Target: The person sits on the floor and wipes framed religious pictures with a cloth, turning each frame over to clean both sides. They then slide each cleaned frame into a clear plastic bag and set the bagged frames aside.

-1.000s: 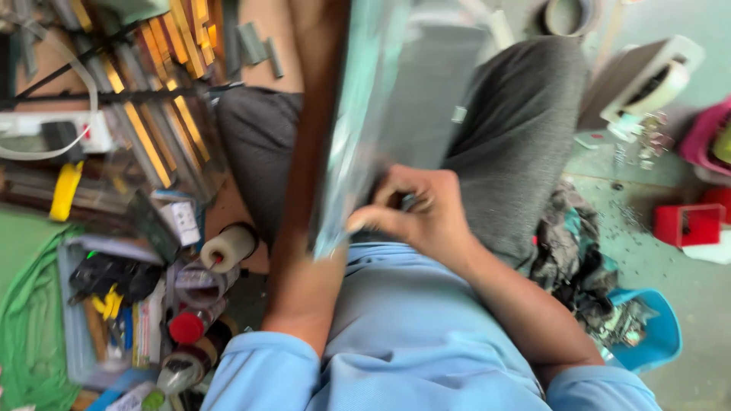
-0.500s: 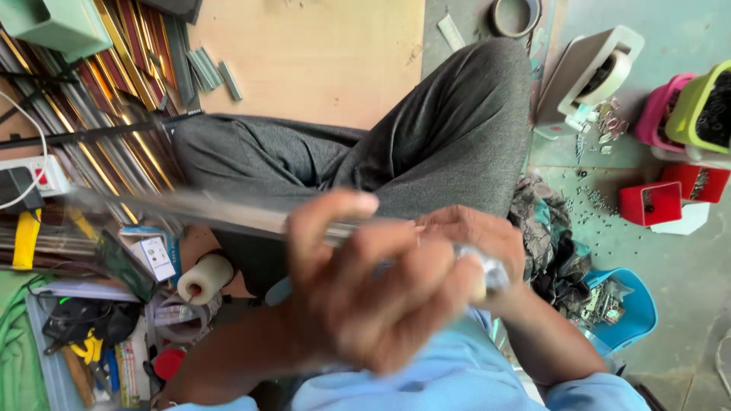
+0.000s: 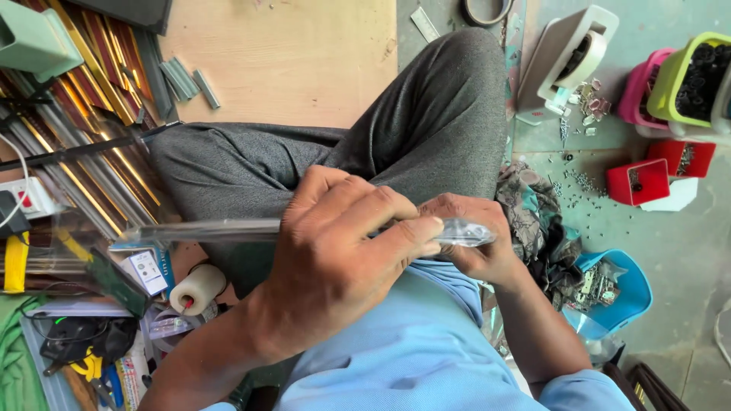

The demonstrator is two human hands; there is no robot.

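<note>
1. Fingers of the left hand [image 3: 343,251] are curling closed around a long metal strip [image 3: 205,230], steadying it level over the lap.
2. Right hand [image 3: 476,243] is pinching the strip's clear-wrapped right end [image 3: 466,232], apparently working the wrapping.
3. Nearby, a blue tray [image 3: 636,293] is sitting right, within reach.

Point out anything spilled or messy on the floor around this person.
Small metal bits lie scattered loose on the green floor between the white tape dispenser and the red box, outside any container. A crumpled rag is heaped beside the right hand. Nothing looks broken.
</note>
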